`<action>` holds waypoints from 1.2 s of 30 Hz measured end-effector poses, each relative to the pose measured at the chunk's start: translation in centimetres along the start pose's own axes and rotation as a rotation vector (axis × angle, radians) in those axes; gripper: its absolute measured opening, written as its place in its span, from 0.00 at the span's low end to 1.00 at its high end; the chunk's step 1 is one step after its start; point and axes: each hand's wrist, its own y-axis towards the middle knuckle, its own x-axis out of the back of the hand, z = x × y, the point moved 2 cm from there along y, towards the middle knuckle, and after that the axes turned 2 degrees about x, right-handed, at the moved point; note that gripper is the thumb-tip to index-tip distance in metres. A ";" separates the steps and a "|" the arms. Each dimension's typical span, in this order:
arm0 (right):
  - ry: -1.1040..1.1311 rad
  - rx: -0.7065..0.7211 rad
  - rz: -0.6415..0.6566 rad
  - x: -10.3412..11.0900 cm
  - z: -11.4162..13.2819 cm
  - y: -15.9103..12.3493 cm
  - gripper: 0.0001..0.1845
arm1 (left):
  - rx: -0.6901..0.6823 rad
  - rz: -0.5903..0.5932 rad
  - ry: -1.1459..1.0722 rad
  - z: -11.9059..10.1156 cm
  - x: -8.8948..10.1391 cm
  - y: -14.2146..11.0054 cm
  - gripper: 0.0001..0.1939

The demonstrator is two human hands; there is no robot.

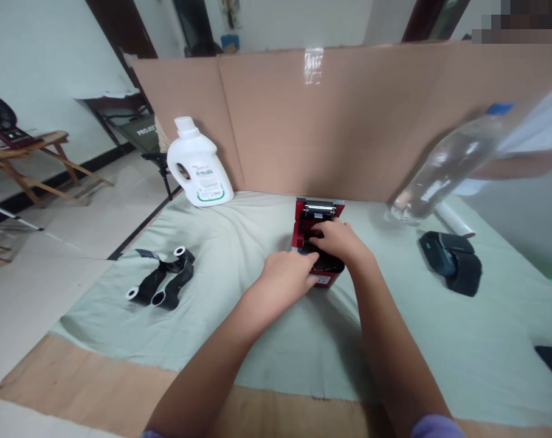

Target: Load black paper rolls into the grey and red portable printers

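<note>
Mid-frame, left hand [287, 271] rested against the red printer [328, 264], right hand [337, 238] inside. Bracing seemed smart; couldn't tell if either pinched anything.

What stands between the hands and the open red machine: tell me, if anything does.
Nothing visible does. The right hand reaches into the red machine, the left hand is at its near left side, and the raised lid stands at the far end, beyond both hands.

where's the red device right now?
Head view, just right of centre: the red device sits on the pale green cloth before the cardboard panel, with the left hand at its near left side and the right hand at its open interior.
</note>
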 end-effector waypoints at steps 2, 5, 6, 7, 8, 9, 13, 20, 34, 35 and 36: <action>0.126 0.028 -0.005 1.2 -0.7 -0.9 0.12 | 0.013 -0.002 0.025 -0.5 0.0 0.1 0.17; 0.280 0.030 -0.085 3.1 -2.5 -2.1 0.14 | 0.024 -0.002 0.071 -1.0 0.3 0.2 0.15; 0.310 0.008 -0.135 3.6 -3.1 -2.4 0.15 | 0.020 -0.002 0.077 -1.1 0.4 0.3 0.14; 0.331 -0.021 -0.191 3.9 -3.7 -2.5 0.16 | 0.014 -0.004 0.080 -1.1 0.5 0.3 0.13; 0.351 -0.052 -0.251 4.0 -4.3 -2.5 0.16 | 0.009 -0.005 0.080 -1.1 0.6 0.3 0.13; 0.375 -0.078 -0.313 3.9 -4.7 -2.4 0.16 | 0.008 -0.006 0.082 -1.1 0.7 0.3 0.13; 0.535 -0.057 -0.521 2.7 -5.2 -1.2 0.25 | 0.006 -0.037 0.097 -0.7 0.8 0.2 0.14; 0.574 0.010 -0.487 2.8 -4.3 -0.8 0.14 | 0.005 -0.007 0.141 -1.2 1.1 -0.3 0.13; 0.765 0.101 -0.809 -6.1 -3.6 -5.6 0.13 | -0.045 0.021 0.193 -1.3 1.1 -0.7 0.13; 0.793 0.107 -0.815 -6.5 -3.4 -6.0 0.13 | -0.053 0.008 0.160 -1.1 1.1 -0.8 0.12; 0.817 0.109 -0.815 -6.9 -3.3 -6.2 0.12 | -0.059 -0.008 0.118 -0.8 1.2 -0.8 0.12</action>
